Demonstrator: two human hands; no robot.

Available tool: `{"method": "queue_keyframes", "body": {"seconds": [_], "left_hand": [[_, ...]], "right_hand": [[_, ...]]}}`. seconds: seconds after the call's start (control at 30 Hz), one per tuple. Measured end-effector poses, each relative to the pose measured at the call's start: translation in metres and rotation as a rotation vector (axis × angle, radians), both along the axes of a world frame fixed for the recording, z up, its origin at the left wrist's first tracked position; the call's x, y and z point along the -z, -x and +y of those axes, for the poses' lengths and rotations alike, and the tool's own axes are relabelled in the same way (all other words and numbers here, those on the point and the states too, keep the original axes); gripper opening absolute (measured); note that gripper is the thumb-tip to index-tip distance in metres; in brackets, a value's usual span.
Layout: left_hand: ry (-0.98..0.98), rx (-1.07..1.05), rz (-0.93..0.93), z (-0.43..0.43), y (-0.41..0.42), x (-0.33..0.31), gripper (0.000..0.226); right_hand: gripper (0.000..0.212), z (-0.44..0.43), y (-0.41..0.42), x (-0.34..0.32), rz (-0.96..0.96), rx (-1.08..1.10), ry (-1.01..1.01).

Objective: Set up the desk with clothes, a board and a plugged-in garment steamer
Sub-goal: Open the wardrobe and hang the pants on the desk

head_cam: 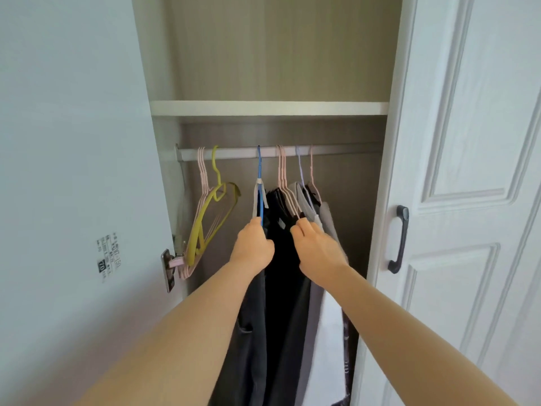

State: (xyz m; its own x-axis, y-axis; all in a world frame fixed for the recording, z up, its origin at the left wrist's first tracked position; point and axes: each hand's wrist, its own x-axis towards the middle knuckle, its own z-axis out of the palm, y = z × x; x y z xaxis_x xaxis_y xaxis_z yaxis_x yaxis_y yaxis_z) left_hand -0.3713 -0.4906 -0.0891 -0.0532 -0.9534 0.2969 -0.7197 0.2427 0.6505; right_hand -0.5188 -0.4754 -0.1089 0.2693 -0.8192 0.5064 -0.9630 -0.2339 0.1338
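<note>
Two bare hands reach into an open wardrobe at frame centre; the left hand (254, 244) is closed around the lower part of one blue hanger (259, 183), which hangs by its hook from the rail (240, 153); the right hand (316, 244) is curled, its fingertips (299, 224) pinched on the shoulder of a pink hanger bundle (285, 186) among the clothes (282, 273)

The clothes hang in the centre and lower centre of the frame, below the rail; their long axis runs vertically, top edges at the hangers, hems out of frame at the bottom; the garments are dark, black, grey and white; an exact garment count cannot be told because they overlap

Hanger count: one blue; one yellow hanger (218, 200), empty, at centre left; a set of empty pink hangers (202, 183) beside it, number not separable; one lilac hanger (300, 171) and one further pink hanger to the right, both carrying garments

One shelf (269, 107) spans the wardrobe above the rail; one door handle (398, 238), dark, is mounted vertically on the closed door (468, 200) at the right

One printed label (109, 253) sits on the inner face of the open door at lower left; its writing is too small to read
</note>
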Motion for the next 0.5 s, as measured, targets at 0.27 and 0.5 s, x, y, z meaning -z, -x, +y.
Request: {"method": "queue_keyframes", "body": {"seconds": [0.27,0.5], "left_hand": [[-0.099,-0.016,0.428,-0.035,0.012,-0.016,0.053],[-0.212,-0.065,0.838,-0.079,0.016,-0.026,0.014]], "right_hand": [[0.044,-0.020,0.001,-0.012,-0.017,0.076,0.068],[0.044,-0.052,-0.022,-0.033,-0.080,0.268,0.025]]}}
